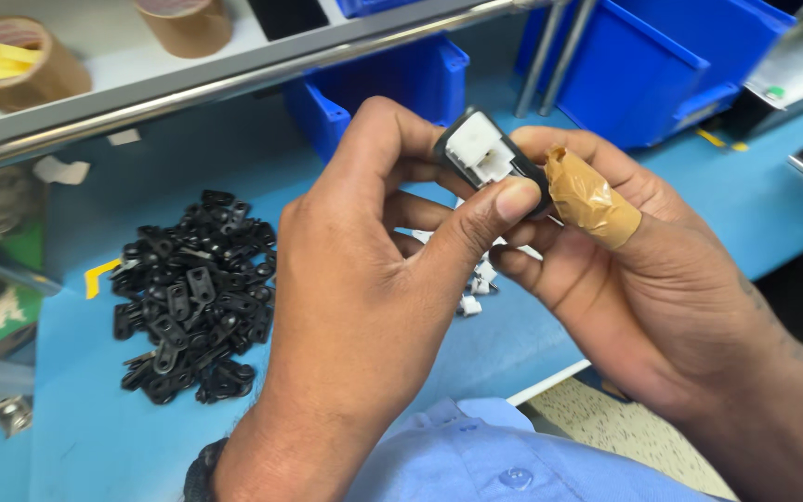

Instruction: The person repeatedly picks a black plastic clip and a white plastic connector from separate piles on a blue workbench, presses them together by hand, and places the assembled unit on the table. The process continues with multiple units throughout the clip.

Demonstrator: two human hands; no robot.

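Both of my hands hold one small part up in front of me: a black frame with a white plastic insert. My left hand pinches it from the left, thumb pressed on its lower edge. My right hand grips it from the right; its thumb is wrapped in brown tape. Below the hands, a few small white pieces lie on the blue table, mostly hidden.
A pile of several black flat plastic pieces lies on the table at left. Blue bins stand at the back under a metal shelf rail. Brown tape rolls sit on the shelf. The table's near edge runs below my right hand.
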